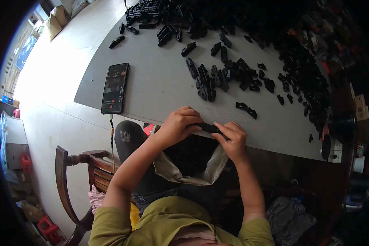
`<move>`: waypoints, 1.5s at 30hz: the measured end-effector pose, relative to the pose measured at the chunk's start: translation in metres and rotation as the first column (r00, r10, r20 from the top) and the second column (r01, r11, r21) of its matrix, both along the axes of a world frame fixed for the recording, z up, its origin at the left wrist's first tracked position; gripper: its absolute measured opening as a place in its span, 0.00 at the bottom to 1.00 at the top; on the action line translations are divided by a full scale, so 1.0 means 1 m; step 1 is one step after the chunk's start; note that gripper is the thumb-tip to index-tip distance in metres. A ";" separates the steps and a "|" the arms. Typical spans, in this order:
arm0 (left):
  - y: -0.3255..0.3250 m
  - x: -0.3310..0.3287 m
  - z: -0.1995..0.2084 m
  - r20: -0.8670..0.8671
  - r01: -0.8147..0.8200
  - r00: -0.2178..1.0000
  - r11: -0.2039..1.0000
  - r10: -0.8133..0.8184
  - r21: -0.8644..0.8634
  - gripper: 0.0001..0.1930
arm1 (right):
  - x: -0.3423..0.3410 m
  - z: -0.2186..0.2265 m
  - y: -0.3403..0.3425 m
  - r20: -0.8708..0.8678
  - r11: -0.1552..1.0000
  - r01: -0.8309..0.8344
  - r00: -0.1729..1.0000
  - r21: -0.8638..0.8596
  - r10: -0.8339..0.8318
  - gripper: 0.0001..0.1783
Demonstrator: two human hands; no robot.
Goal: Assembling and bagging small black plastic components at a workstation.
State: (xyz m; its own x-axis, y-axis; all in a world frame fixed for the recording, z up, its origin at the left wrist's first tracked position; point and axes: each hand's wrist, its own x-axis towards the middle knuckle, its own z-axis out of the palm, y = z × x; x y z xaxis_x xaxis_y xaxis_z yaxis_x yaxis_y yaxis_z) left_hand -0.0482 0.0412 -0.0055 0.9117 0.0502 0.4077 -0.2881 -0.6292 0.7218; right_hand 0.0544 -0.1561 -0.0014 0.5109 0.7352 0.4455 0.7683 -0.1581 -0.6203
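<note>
The tabletop point(156, 74) is spanning the upper part of the view. A heap point(233, 14) of black parts is covering its far side and trailing down its right side. A wooden chair point(103, 180) is standing at the left. A pale sack point(172, 174) is gaping open below the near edge (its interior is showing dark). A loose cluster point(223, 78) of black parts is lying mid-surface. A phone point(115, 89) is lying screen up near the left end. The left hand point(180, 125) is pinching one end of a black part point(209, 128); the right hand point(232, 138) is pinching the other. This part is resting between both hands, above the sack's mouth, beside the near edge.
</note>
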 end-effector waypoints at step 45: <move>0.029 0.030 -0.006 -0.070 0.174 0.982 0.984 -0.177 -0.044 0.15 | 0.006 0.015 0.022 -0.014 0.993 0.014 1.000 -0.120 -0.016 0.17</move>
State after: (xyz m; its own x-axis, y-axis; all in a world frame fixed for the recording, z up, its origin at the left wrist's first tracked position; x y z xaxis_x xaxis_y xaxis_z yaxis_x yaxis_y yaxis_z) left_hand -0.0181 0.0697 -0.0119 0.9350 -0.0994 0.3405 -0.3373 -0.5456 0.7671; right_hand 0.0607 -0.1344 0.0136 0.5282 0.7751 0.3467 0.7563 -0.2438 -0.6071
